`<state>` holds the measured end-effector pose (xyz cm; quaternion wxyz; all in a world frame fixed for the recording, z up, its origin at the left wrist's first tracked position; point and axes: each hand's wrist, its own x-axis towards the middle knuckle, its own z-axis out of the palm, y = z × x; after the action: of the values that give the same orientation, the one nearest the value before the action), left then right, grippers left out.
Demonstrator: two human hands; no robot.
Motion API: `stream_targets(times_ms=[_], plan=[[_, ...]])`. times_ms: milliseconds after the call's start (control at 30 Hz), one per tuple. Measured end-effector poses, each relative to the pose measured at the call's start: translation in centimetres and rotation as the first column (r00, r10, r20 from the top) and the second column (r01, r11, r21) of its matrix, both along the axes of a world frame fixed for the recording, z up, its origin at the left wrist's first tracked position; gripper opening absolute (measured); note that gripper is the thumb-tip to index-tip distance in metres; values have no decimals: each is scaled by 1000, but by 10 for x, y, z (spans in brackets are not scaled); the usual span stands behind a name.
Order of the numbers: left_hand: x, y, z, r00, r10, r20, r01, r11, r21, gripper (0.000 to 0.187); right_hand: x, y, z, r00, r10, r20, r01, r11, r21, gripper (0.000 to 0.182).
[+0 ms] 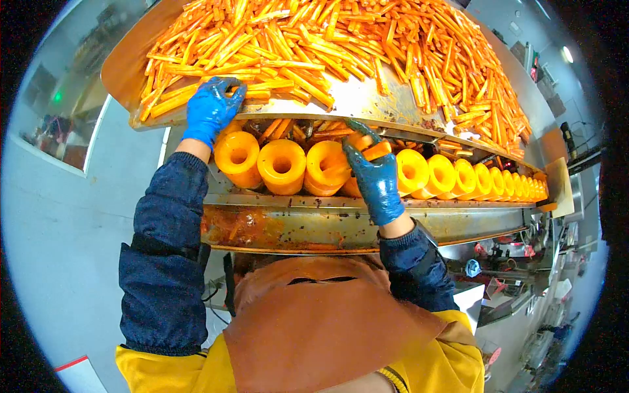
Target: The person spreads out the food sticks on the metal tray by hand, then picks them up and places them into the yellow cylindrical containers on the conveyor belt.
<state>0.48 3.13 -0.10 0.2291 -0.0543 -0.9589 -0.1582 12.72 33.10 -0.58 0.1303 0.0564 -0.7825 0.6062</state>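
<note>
My left hand [213, 110], in a blue glove, is at the near left edge of a pile of glossy orange food sticks [282, 42]. Its thumb and forefinger are bent but apart, touching the nearest sticks. My right hand [377, 177], in a darker, oil-wet blue glove, is closed round a few short orange food sticks [375, 151]. It hovers over a row of orange round cups with central holes, next to one cup [325, 165]. Left of it are another cup [282, 165] and the end cup [236, 157]. How many sticks I hold is partly hidden.
The pile lies on a metal tray [373, 98] with a raised rim. The cup row [465, 178] runs off to the right. In front of it is an oil-stained metal trough [295, 229]. A brown apron [327, 334] covers my front. Equipment [517, 275] stands at the right.
</note>
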Motion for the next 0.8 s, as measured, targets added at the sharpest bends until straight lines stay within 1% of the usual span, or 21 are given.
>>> stream_targets(times_ms=[67,100,167,200,267,300,333,367,400,467,500,533,567,600,633,667,700,733,767,800], plan=[[2,0,2,1000,-4,9,4,1000,8,38,-1,-8,5,997,-78,-5,75,978,-194,31],[2,0,2,1000,1,11,-2,1000,9,38,-3,-11,8,997,-72,-4,70,979,-193,31],[3,2,1,1000,-2,-22,2,1000,24,34,-4,-19,12,975,-62,-215,-12,945,-326,32],[4,2,2,1000,-1,-22,2,1000,23,34,-2,-25,14,993,12,-120,-43,965,-257,34],[3,3,4,1000,-4,-2,4,999,34,33,-9,-45,2,988,151,12,-145,964,-221,37],[4,2,5,1000,-4,-4,4,999,33,33,-12,-57,-3,986,154,-68,-158,986,-46,40],[5,2,6,999,-8,37,6,999,41,36,-13,-65,-5,975,170,-144,-152,980,130,42],[4,1,7,997,-11,76,8,999,47,41,-10,-63,-4,971,232,-62,-215,953,212,47],[4,0,4,997,-13,73,9,999,45,41,-9,-60,1,971,231,-65,-213,954,211,47],[2,-1,-6,983,-28,-182,30,1000,8,57,-9,-42,10,955,275,-110,-218,902,372,48],[0,-4,-3,986,-93,-136,96,995,20,79,-10,-27,20,959,268,-95,-215,902,375,47],[-2,-5,1,984,-108,-141,112,993,21,79,-17,-11,23,951,238,-199,-141,903,406,44],[-3,-4,5,977,-137,-161,126,989,-77,84,-19,10,34,984,151,-92,-101,908,406,39],[-6,-5,8,970,-164,-178,134,976,-173,89,-32,36,37,987,109,-116,-46,894,447,33],[-10,-8,9,978,-197,-68,177,957,-229,96,-53,65,30,1000,13,-24,-3,928,374,28],[-15,-1,14,976,-207,-71,186,956,-224,96,-68,88,41,996,-45,-81,75,910,408,27],[-20,7,21,974,-221,56,228,939,-257,94,-88,116,46,966,-133,-220,237,794,559,28],[-24,17,25,957,-225,182,270,919,-286,92,-109,141,55,958,-199,-206,285,733,617,28],[-30,30,22,937,-282,206,330,909,-256,86,-132,165,56,935,-279,-217,350,645,679,28],[-36,47,17,943,-307,131,333,874,-354,80,-155,188,53,923,-317,-216,372,600,709,33]])
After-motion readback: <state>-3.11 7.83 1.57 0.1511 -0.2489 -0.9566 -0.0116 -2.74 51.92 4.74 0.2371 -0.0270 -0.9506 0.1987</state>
